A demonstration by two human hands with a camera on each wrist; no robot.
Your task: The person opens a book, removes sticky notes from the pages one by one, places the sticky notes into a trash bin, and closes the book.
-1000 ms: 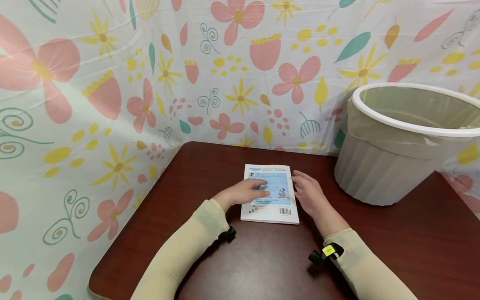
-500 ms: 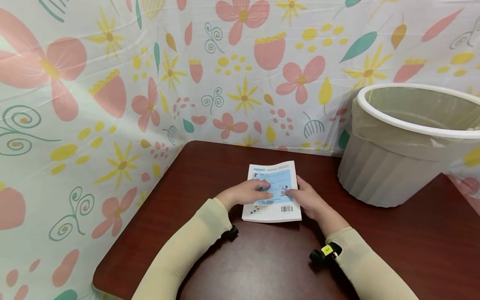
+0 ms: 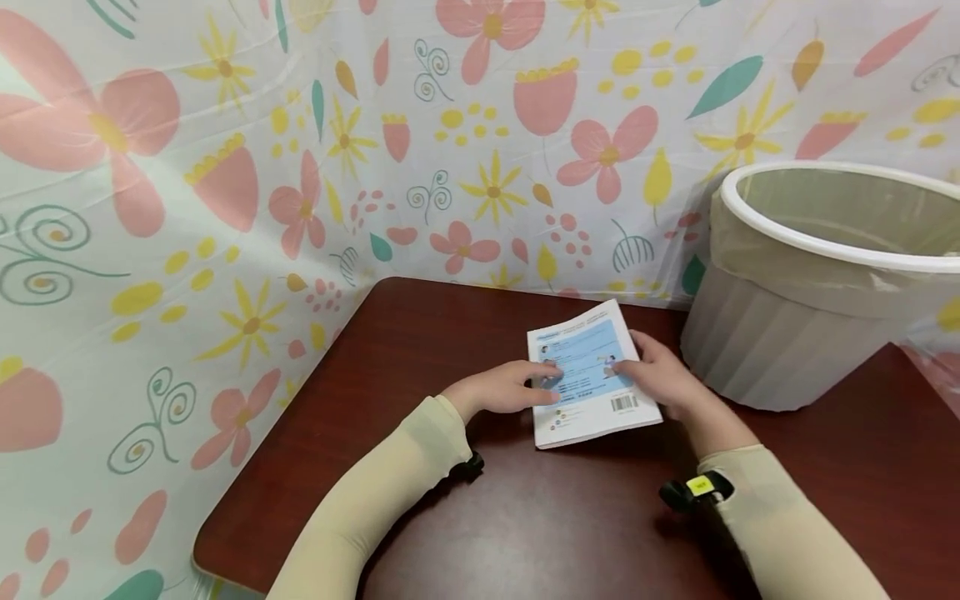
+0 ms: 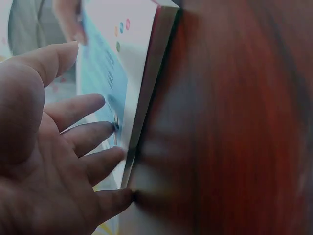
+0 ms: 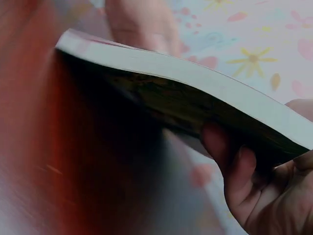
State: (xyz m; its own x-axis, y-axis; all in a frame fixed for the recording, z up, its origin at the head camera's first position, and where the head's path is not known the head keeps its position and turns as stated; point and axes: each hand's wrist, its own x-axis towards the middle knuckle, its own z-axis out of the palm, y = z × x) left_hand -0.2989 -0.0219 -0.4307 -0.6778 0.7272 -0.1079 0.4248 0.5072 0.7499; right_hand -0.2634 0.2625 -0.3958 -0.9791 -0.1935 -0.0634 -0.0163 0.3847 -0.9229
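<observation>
A paperback book (image 3: 592,412) with a white and blue cover and a barcode is tilted, its right side raised off the table. My right hand (image 3: 660,375) grips its right edge, thumb on the cover; in the right wrist view the fingers (image 5: 239,171) curl beneath the dark underside. My left hand (image 3: 510,387) is at the book's left edge with fingers spread over the cover. In the left wrist view those fingers (image 4: 88,139) look nearly straight, the little fingertip close to the tabletop; whether they touch the cover I cannot tell.
A grey waste bin (image 3: 772,333) with a white rim and a bag liner stands at the back right of the dark wooden table (image 3: 570,533). A flower-printed curtain (image 3: 465,125) hangs behind and to the left.
My right hand has taken hold of the book's right edge, raised that side and drawn the book rightward. The left hand has shifted slightly right, and the book has slid partly from under it.
</observation>
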